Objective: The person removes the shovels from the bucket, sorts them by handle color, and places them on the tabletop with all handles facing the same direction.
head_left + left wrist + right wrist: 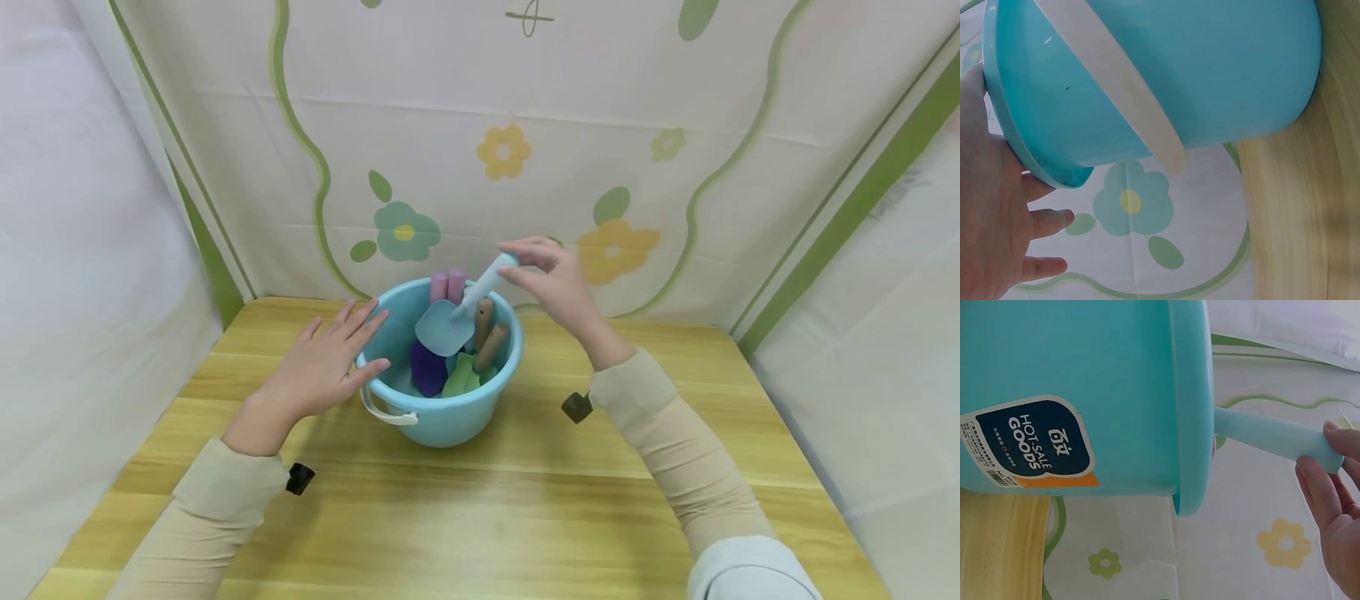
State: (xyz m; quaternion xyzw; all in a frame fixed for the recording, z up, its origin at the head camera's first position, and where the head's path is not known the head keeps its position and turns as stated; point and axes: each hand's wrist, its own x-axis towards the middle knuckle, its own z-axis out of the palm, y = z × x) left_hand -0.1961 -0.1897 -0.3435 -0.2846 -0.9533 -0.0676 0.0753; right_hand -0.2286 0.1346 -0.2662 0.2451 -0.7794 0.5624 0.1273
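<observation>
A light blue bucket [442, 425] stands on the wooden table, its white handle [390, 414] hanging down at the left front. My right hand [551, 283] pinches the handle end of a pale blue toy shovel [446, 329], whose blade is tilted down inside the bucket mouth. In the right wrist view the shovel's grip [1272, 437] sticks out past the rim, held between thumb and fingers. My left hand [322, 367] rests on the bucket's left rim with its fingers spread and straight; the left wrist view shows the hand [997, 206] against the rim.
Inside the bucket lie a dark purple piece [428, 368], a green piece [461, 377], two brown handles [491, 348] and pink handles [447, 287]. A white curtain [420, 125] with printed flowers hangs behind the wooden table [480, 517]. A label [1035, 440] is on the bucket's side.
</observation>
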